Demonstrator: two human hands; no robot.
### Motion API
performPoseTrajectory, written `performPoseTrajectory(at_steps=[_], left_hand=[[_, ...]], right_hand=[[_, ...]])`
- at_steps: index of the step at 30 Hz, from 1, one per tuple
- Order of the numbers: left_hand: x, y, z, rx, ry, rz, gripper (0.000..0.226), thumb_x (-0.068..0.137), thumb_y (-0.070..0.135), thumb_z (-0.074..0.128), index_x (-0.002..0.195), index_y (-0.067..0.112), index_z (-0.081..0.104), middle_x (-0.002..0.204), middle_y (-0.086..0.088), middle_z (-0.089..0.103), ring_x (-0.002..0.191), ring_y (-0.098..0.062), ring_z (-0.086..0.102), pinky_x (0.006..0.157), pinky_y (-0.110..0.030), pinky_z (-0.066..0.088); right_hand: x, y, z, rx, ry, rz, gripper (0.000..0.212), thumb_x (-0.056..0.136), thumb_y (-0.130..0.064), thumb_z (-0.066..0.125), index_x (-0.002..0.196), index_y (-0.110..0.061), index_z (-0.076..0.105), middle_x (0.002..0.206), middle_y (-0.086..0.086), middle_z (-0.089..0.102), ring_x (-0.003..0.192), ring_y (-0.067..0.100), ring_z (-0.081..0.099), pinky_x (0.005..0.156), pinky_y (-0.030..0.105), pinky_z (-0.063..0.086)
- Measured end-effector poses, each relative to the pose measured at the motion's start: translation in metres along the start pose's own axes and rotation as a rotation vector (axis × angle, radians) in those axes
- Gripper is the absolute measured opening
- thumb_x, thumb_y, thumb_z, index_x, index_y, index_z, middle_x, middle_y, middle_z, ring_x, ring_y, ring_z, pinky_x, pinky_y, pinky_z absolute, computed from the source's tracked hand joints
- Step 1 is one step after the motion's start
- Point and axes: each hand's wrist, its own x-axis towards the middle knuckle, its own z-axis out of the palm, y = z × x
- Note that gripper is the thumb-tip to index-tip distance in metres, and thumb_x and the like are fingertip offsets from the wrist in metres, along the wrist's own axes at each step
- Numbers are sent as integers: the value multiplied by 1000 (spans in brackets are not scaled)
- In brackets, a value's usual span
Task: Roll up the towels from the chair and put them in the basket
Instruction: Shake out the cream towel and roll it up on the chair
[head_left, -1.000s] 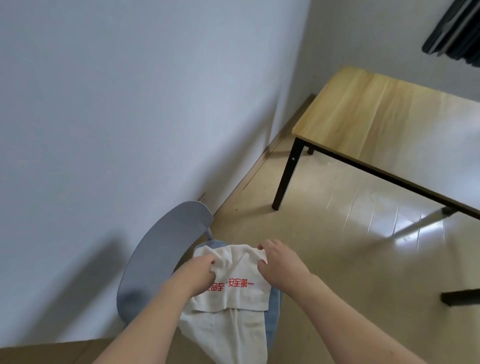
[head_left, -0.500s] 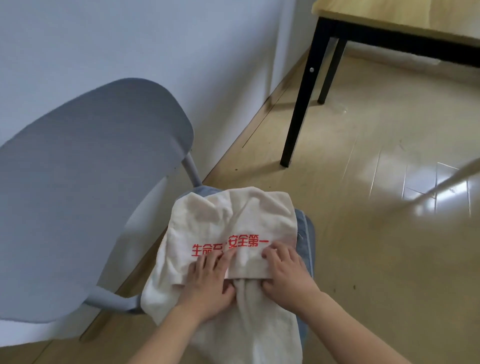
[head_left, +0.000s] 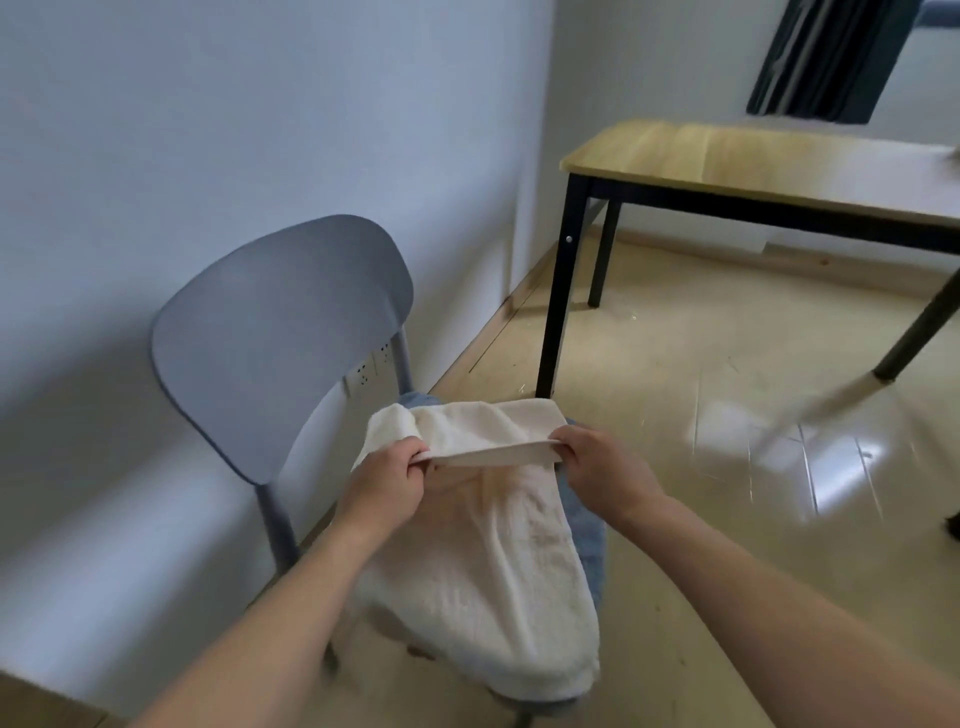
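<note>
Pale walls meet a glossy tan floor (head_left: 675, 467), where a wood-topped table (head_left: 753, 156) on black legs stands well apart from the grey chair (head_left: 275, 332). On its seat lies a cream terry towel (head_left: 519, 561), soft and nubbly, draped over a blue towel (head_left: 584, 525) beneath. The left hand (head_left: 387, 480) and right hand (head_left: 605, 462) each pinch 1 end of a folded edge, fingers curled tight on the cloth and pulling it taut, likely to start an even roll. No basket is in view.
</note>
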Motion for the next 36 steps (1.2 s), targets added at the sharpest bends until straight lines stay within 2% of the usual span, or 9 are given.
performPoseTrajectory(at_steps=[4,8,12,15,22,25,30,33,36], left_hand=[[-37,8,-24,56,-58,146,24,90,13,47,99,20,68,92,7,61,84,-20,56,72,-31,47],[-78,-10,-15,310,-42,343,23,81,13,44,83,17,67,78,1,60,73,-21,57,60,-34,50],[-116,-27,11,462,-135,396,23,72,18,39,78,18,62,77,1,59,68,-23,60,57,-35,51],[-129,-31,31,505,-267,276,31,76,17,44,103,20,59,108,0,57,100,-25,58,80,-36,48],[-123,-15,47,644,-365,154,52,82,29,47,132,20,38,130,-4,42,120,-26,42,99,-37,39],[-119,-16,51,643,-384,133,56,80,32,50,132,18,38,130,-5,43,121,-28,42,99,-38,39],[-119,-12,50,471,-317,133,45,84,35,45,128,26,40,131,4,41,121,-20,38,101,-34,35],[-132,2,53,245,-281,240,54,83,50,49,131,33,30,133,12,35,123,-11,33,107,-31,30],[-144,22,62,109,-111,295,61,72,56,59,119,29,30,122,4,42,110,-15,44,94,-33,41]], right_hand=[[-33,-14,-23,-178,25,-48,30,100,-19,42,112,-18,70,107,4,58,100,24,50,79,29,42],[-79,2,-3,-259,-134,13,31,99,-25,43,107,-25,72,98,-2,45,99,18,46,82,26,42],[-125,13,26,-61,-272,166,28,97,-26,49,112,-27,72,109,0,52,103,17,53,87,27,45],[-141,13,46,158,-289,326,29,97,-20,49,114,-19,71,114,4,59,111,19,54,92,25,42],[-136,10,73,831,-297,814,10,92,-19,49,98,-13,54,101,6,55,83,17,47,71,29,40],[-134,14,74,762,-335,809,8,90,-14,45,96,-14,51,93,3,52,77,16,44,64,26,37],[-123,16,52,706,-372,727,12,89,-12,51,100,-9,56,101,8,58,89,22,57,70,33,54],[-102,9,28,830,-345,702,10,90,-11,57,99,-6,60,96,11,62,85,23,62,66,30,56],[-82,-8,4,1000,-312,719,11,90,-3,58,99,0,62,81,12,62,68,21,60,60,30,53]])
